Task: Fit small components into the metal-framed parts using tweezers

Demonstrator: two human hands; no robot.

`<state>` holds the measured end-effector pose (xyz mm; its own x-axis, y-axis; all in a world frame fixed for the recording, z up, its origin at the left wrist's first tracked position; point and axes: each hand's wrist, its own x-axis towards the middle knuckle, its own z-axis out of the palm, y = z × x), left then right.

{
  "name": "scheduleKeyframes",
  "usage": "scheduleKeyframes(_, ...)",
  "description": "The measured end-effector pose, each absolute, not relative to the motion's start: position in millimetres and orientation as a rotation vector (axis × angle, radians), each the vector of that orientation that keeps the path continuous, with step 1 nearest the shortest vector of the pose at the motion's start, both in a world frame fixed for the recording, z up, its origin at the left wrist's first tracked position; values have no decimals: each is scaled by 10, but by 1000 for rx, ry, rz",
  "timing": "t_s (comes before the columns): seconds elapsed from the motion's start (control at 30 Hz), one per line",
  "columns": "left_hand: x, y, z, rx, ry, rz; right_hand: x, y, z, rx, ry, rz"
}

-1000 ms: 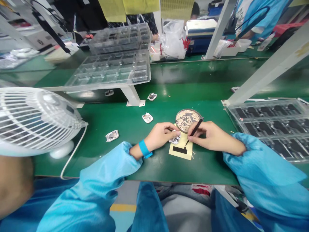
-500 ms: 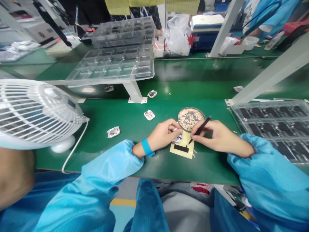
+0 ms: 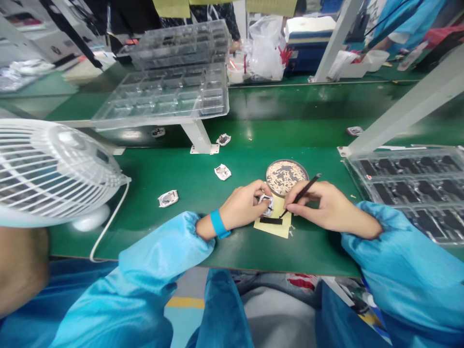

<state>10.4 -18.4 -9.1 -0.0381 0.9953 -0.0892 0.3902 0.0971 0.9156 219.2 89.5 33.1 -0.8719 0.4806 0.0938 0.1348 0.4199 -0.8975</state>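
Observation:
Between the thumb and fingers of my left hand [image 3: 247, 203] is a small white housing [image 3: 267, 205], held over the upper left of a yellow sheet [image 3: 279, 229]. My right hand [image 3: 322, 205] grips dark tweezers [image 3: 301, 193], their tip pointing down at the right end of a black strip [image 3: 271, 221] on the sheet. Just beyond both hands, a round dish [image 3: 286, 176] holds many tiny black and beige pieces. Similar white housings [image 3: 222, 172] [image 3: 168, 198] lie on the green table to the left.
A white fan [image 3: 54, 171] stands at the left, its cable on the table [image 3: 203, 246]. Clear trays [image 3: 170, 94] rest on a raised rack; another tray [image 3: 416, 188] with dark parts is at the right. White posts [image 3: 406, 111] rise behind. A person's sleeve [image 3: 416, 24] shows across the bench.
The housing in my left hand shows more of its face now. The tweezers' tip has shifted slightly left and stays by the black strip. The whole view has moved a little.

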Motion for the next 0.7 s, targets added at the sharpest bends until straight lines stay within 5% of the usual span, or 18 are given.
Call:
scheduleKeyframes(0.3,127,-124,-105,1096,1361,1105,2197,855,290,-439,-2216,973)
scheduleKeyframes(0.7,128,-104,-63,1045,1349,1130,2198,866,257,-447,-2266,889)
